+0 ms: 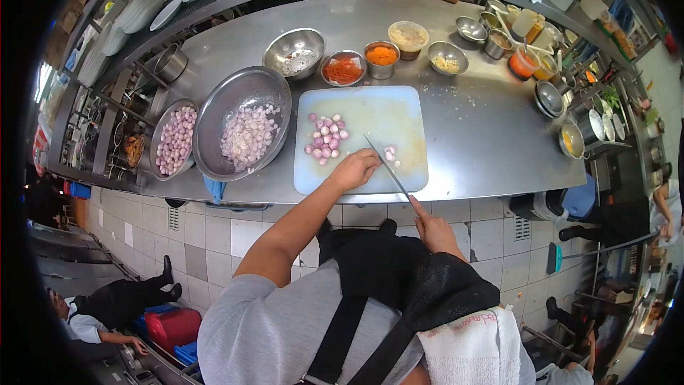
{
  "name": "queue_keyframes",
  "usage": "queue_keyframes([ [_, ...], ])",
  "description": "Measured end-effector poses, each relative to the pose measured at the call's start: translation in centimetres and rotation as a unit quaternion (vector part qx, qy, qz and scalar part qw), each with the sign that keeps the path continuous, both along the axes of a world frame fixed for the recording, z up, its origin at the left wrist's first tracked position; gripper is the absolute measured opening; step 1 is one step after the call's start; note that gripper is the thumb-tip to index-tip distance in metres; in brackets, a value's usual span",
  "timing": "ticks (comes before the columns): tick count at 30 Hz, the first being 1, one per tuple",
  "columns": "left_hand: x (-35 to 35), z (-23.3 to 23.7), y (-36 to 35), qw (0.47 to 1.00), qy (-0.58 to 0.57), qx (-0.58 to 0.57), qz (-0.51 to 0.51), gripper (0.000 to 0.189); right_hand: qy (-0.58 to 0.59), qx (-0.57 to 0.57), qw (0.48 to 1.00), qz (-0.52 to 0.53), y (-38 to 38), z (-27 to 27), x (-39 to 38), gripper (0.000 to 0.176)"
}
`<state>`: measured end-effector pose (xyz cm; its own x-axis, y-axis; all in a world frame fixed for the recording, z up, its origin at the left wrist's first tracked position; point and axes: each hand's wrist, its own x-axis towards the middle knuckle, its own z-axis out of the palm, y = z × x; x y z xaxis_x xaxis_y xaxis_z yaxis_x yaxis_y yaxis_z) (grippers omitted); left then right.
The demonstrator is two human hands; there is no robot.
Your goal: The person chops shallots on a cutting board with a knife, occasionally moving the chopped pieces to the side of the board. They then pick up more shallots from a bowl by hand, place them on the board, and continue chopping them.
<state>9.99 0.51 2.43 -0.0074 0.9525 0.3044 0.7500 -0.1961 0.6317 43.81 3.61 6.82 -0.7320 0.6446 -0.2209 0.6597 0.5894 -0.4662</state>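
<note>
My right hand (436,232) is wrapped round the handle of a kitchen knife (396,180), its blade slanting up and left over the white cutting board (362,105). Close against the blade's left side is my left hand (356,170), fingers curled down on the board; whatever they pinch is hidden. Right of the blade lie a few cut shallot pieces (390,155). A cluster of peeled shallots (326,135) rests on the board's left half. Beside the board, a big steel bowl (276,84) contains chopped shallots (248,135), and a smaller bowl contains whole shallots (176,140).
Behind the board stand a steel bowl (293,48), a bowl of orange-red strips (343,69), a pot of orange pieces (382,55), a tub (408,37) and a bowl of pale bits (447,61). Sauce containers crowd the right. A blue cloth (214,189) hangs over the front edge.
</note>
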Motion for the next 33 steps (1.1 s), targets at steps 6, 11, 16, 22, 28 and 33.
queue_keyframes([
  [6, -0.2, -0.5, -0.4, 0.999, 0.030, 0.036, -0.012, 0.015, 0.000, -0.008, 1.000, -0.006, -0.5, 0.2, -0.4, 0.070],
  [11, -0.3, -1.1, -0.5, 0.998, 0.022, 0.061, -0.002, 0.016, -0.013, -0.006, 1.000, -0.007, 0.0, 1.0, -0.9, 0.068],
  [16, -0.3, -1.0, -0.5, 0.997, 0.029, 0.072, -0.003, 0.016, 0.010, 0.005, 1.000, 0.021, 0.5, 1.0, -0.8, 0.070],
  [22, -0.2, -1.9, -0.5, 0.995, 0.026, 0.091, 0.007, 0.014, 0.011, 0.007, 1.000, 0.024, 0.4, 0.6, -0.7, 0.069],
  [28, 0.1, -1.9, -0.7, 0.994, 0.030, 0.101, 0.012, 0.014, 0.002, -0.009, 1.000, 0.019, 0.4, 1.2, -0.5, 0.069],
  [33, 0.2, -2.1, -0.9, 0.996, 0.028, 0.084, 0.021, 0.013, 0.007, -0.008, 1.000, 0.027, 0.7, 0.4, 0.0, 0.068],
])
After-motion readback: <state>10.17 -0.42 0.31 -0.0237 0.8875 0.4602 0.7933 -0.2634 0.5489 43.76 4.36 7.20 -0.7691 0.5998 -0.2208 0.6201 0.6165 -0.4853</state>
